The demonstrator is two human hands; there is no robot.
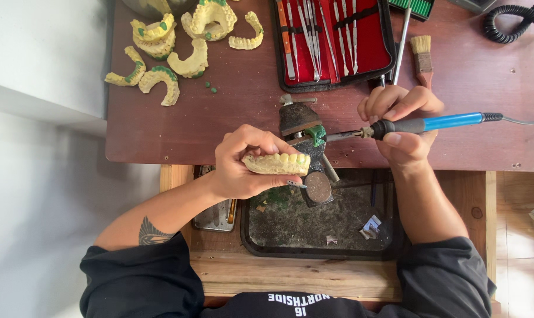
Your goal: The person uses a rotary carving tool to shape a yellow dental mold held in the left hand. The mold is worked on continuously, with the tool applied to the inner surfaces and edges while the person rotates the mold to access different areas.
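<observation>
My left hand (243,162) grips a pale yellow dental cast (277,163) with a row of teeth, holding it over the table's front edge. A thin metal tool pokes out under that hand. My right hand (403,121) holds a blue-handled electric wax tool (431,123) like a pen. Its metal tip points left at a lump of green wax (317,133) on a small bench stand (305,144), just above the cast.
Several more yellow casts with green wax (178,47) lie at the table's back left. An open red-lined case of metal instruments (331,41) sits at the back, with a brush (423,56) beside it. A dark tray (320,227) lies in the open drawer below. A coiled black cord (511,20) is at the back right.
</observation>
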